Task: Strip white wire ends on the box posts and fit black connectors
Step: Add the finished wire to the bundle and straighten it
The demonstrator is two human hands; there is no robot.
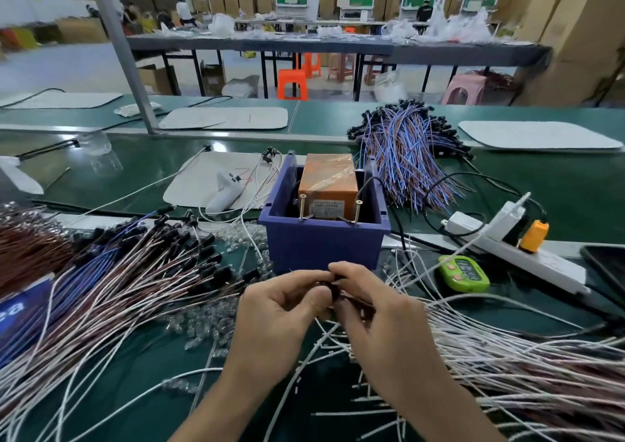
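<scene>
My left hand (280, 313) and my right hand (375, 306) meet just in front of the blue box (324, 242), fingertips pinched together on a small black connector (333, 287) with a wire end. The wire trails right into a bundle of white wires (507, 350). Two brass posts (301, 206) stand at the box's near rim, with an orange block (329, 181) behind them. Wires fitted with black connectors (142, 272) lie fanned out on the left.
Small clear bulbs (206, 323) are scattered on the green bench under the left pile. A green timer (463, 272), a white power strip (527, 252) with an orange plug and a phone edge sit right. A blue-and-brown wire heap (409, 150) lies behind the box.
</scene>
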